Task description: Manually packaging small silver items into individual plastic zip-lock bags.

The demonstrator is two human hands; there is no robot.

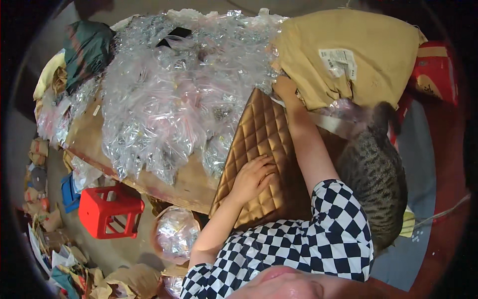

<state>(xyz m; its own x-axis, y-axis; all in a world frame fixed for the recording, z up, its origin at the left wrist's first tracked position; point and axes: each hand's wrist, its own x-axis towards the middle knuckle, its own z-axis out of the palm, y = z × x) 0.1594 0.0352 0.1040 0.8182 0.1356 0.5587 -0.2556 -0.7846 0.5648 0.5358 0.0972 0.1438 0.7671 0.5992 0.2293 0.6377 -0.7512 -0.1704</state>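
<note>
A bronze quilted panel with diamond stitching stands slanted in front of me, between my arms. My left hand lies flat on it with the fingers stretched out, holding nothing. Past the panel's top corner, my right hand reaches to the near left edge of a large tan package. Its fingers are too small and partly hidden to show whether they grip anything. To the left of the panel, a wide heap of clear plastic bags with small shiny contents covers much of the brown table.
A grey tabby cat sits close by my right arm. Below the table's left side stand a red plastic stool and a round container of clear bags. A dark green bag lies far left, a red box far right.
</note>
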